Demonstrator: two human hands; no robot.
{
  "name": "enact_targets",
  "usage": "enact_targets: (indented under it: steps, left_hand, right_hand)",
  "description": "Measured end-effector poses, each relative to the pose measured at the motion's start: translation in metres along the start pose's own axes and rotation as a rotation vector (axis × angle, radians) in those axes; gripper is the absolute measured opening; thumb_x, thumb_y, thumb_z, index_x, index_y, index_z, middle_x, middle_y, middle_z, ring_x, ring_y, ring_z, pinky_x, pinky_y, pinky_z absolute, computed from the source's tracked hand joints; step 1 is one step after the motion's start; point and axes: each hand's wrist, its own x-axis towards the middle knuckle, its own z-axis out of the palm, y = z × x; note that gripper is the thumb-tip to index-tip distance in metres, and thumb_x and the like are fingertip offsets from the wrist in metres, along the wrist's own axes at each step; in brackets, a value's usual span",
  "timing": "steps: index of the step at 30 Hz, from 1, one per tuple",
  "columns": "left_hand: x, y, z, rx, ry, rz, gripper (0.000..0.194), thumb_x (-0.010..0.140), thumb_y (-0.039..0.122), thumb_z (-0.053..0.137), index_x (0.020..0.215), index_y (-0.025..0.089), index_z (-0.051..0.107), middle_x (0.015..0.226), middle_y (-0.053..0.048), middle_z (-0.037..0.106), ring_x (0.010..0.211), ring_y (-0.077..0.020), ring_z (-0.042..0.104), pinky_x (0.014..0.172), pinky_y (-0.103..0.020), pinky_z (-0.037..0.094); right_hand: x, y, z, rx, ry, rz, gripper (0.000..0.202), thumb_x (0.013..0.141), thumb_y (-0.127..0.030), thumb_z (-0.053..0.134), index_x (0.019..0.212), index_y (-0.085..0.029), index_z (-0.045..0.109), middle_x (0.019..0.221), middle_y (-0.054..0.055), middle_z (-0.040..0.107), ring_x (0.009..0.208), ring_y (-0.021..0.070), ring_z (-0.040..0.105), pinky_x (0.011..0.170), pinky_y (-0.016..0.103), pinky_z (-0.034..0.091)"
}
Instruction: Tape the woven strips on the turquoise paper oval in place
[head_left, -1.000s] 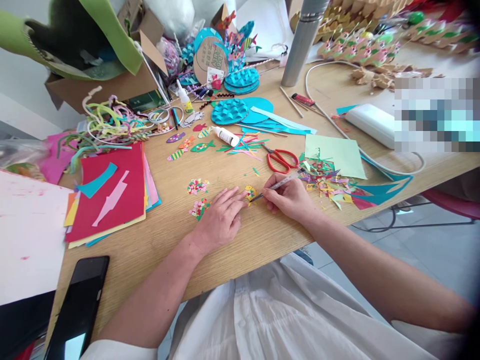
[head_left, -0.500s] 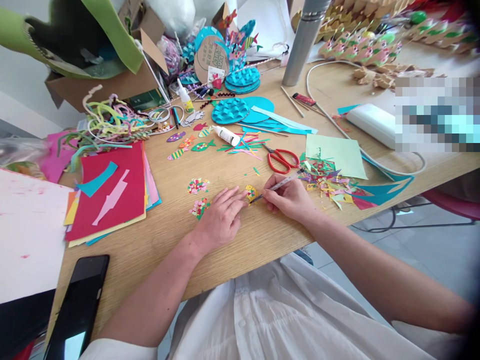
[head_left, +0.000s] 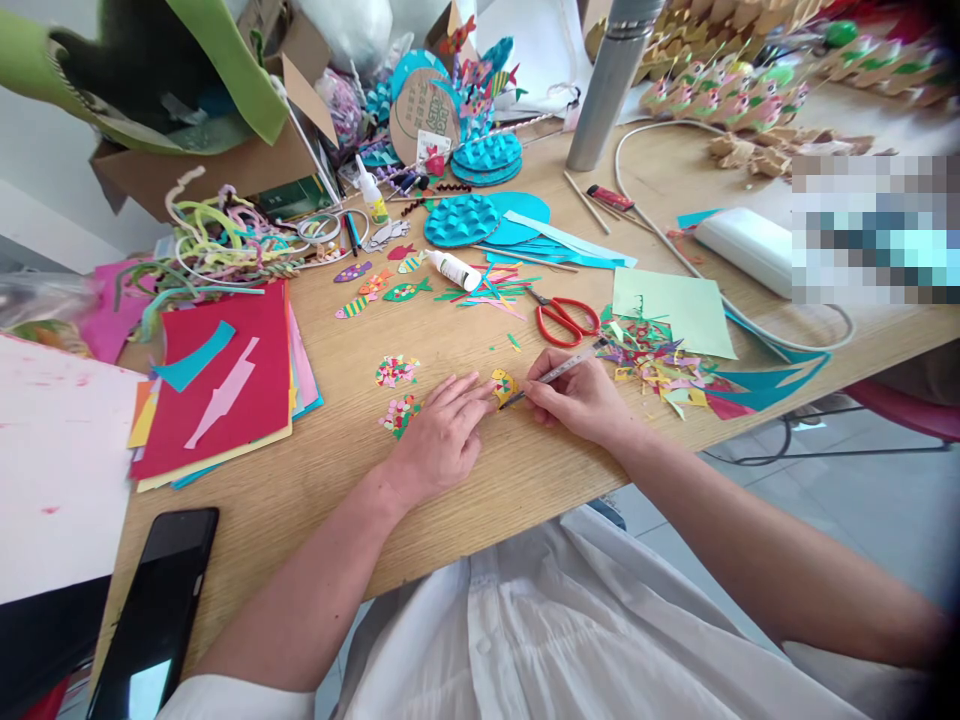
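Observation:
My right hand (head_left: 570, 392) is closed around a slim grey pen (head_left: 564, 368), its dark tip at the lower edge of a small yellow paper fish (head_left: 504, 384) with coloured bits on it. Lying flat on the table, my left hand (head_left: 448, 432) has its fingers stretched out, the fingertips touching or right beside the fish's left edge. Two little heaps of paper confetti (head_left: 396, 371) lie left of that hand, one partly covered by it. Several decorated paper fish (head_left: 407, 290) are spread out farther back, near a white glue bottle (head_left: 454, 271).
Red-handled scissors (head_left: 564, 320) lie beyond my right hand, with paper scraps (head_left: 652, 360) to their right. Stacked coloured paper (head_left: 225, 390) and a phone (head_left: 161, 610) are at left. Blue cardboard ovals (head_left: 461, 220) and a grey flask (head_left: 611, 90) stand farther back. A white cable (head_left: 664, 235) crosses the right side.
The pen tip has shifted very slightly along the lower edge of the yellow fish. Both hands stay in nearly the same place.

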Motion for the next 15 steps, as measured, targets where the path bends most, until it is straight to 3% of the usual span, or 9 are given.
enact_targets:
  steps: [7, 15]
  left_hand:
    - [0.0003, 0.0000, -0.0008, -0.004, -0.004, 0.001, 0.043, 0.079, 0.000, 0.045, 0.117, 0.015, 0.058, 0.142, -0.009, 0.056, 0.141, -0.0241, 0.040, 0.118, -0.050, 0.032]
    - [-0.0001, 0.0006, -0.0016, -0.016, -0.009, -0.001, 0.044, 0.079, 0.000, 0.044, 0.117, 0.017, 0.058, 0.142, -0.008, 0.055, 0.142, -0.0229, 0.038, 0.119, -0.050, 0.032]
  right_hand:
    - [-0.0010, -0.0018, -0.0006, 0.002, -0.008, 0.023, 0.018, 0.071, -0.027, 0.069, 0.071, -0.020, 0.052, 0.049, -0.003, 0.057, 0.041, 0.0110, 0.054, 0.039, 0.021, 0.041]
    - [0.0004, -0.0030, 0.0006, 0.006, 0.100, 0.063, 0.015, 0.071, -0.026, 0.065, 0.072, -0.022, 0.050, 0.047, -0.004, 0.056, 0.037, 0.0114, 0.051, 0.035, 0.022, 0.042]
